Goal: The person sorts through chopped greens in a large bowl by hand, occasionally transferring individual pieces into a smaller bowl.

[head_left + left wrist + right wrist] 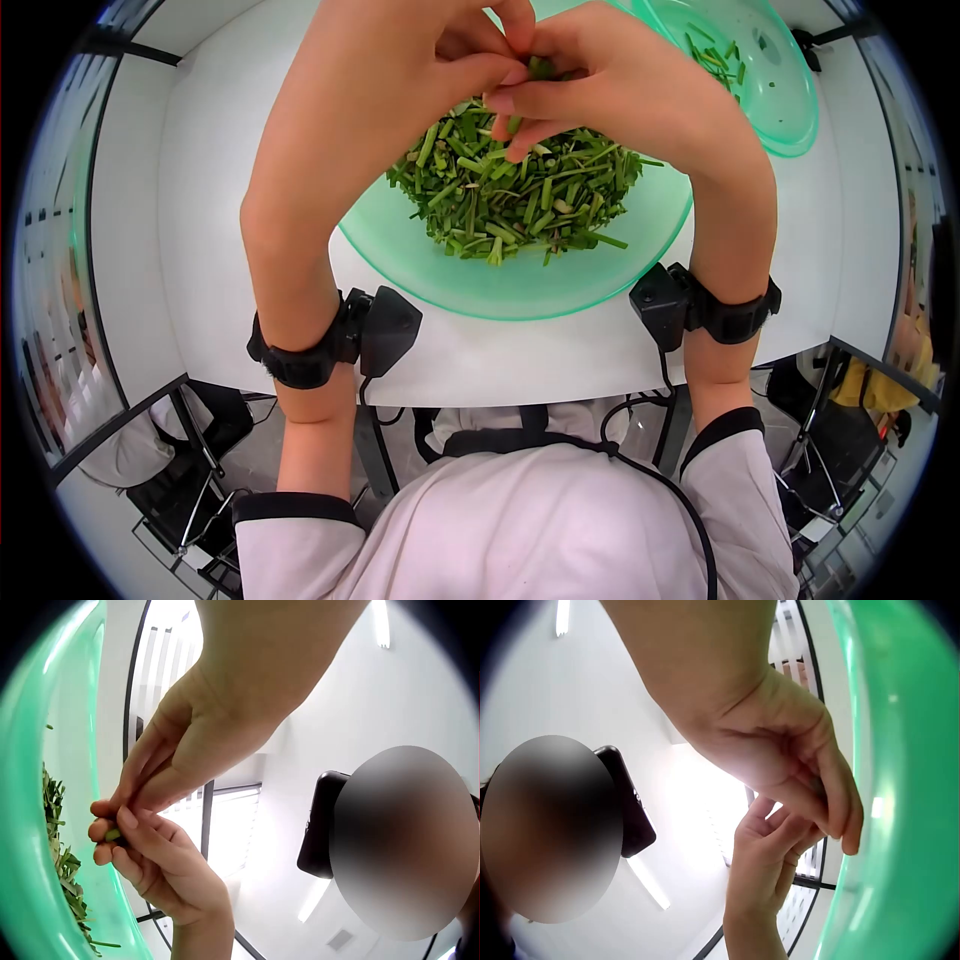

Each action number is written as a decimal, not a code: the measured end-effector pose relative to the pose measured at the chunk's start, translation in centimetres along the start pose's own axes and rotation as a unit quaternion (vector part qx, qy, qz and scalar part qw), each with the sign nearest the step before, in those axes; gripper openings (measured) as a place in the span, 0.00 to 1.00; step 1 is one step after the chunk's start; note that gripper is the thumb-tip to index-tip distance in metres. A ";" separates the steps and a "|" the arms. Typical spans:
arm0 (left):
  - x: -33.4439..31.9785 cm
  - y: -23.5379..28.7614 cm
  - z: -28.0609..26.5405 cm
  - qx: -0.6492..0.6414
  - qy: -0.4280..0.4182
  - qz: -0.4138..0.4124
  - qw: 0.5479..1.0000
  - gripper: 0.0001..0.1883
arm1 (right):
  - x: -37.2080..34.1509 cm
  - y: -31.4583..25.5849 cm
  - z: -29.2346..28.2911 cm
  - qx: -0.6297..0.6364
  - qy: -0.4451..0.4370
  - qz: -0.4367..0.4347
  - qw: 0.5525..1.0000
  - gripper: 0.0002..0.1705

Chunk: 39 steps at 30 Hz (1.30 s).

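Over a translucent green bowl (500,295), both hands meet fingertip to fingertip. My right hand (600,85) pinches a short green stem (540,68) between thumb and curled fingers; a cut end of it shows in the left wrist view. My left hand (455,60) has its thumb and fingers bent together at the same spot, pinching at the stem, most of which the fingertips hide. Beneath them, a heap of short cut green stems and leafy bits (530,200) fills the bowl's middle.
A second green bowl (790,110) with several cut stems (715,60) stands at the far right, close to the first. Both are on a white table (230,180), with its near edge by the person's body. Black camera bands (310,360) circle both wrists, with a cable hanging down.
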<state>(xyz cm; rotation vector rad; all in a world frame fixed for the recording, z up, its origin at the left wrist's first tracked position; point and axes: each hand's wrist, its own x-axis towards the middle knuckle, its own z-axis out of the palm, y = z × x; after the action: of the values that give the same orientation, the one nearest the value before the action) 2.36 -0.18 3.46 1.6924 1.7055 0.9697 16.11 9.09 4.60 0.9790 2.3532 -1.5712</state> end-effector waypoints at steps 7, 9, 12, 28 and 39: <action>0.3 -3.4 -0.2 0.200 -0.005 0.068 0.977 0.05 | -3.0 2.3 -2.0 0.007 0.217 -0.057 0.974 0.11; 0.5 -4.7 -0.1 0.202 -0.035 0.090 0.975 0.06 | -3.6 3.3 -1.8 -0.132 0.371 -0.064 0.917 0.10; 0.3 -6.3 0.6 0.221 -0.071 0.056 0.971 0.09 | -3.9 10.0 -7.3 -0.302 0.435 -0.036 0.847 0.18; 0.8 -6.0 0.9 0.212 -0.128 0.069 0.966 0.11 | -3.0 5.3 -2.0 -0.385 0.341 -0.063 0.855 0.17; 0.9 -5.6 1.1 0.209 -0.121 0.041 0.969 0.07 | -0.6 7.0 -2.7 -0.335 0.357 -0.121 0.864 0.13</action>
<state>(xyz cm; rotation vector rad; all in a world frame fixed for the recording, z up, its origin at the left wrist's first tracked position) -0.17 1.12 -1.63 2.0630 1.7695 0.4248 21.29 12.83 0.62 1.2333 3.2444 -0.2889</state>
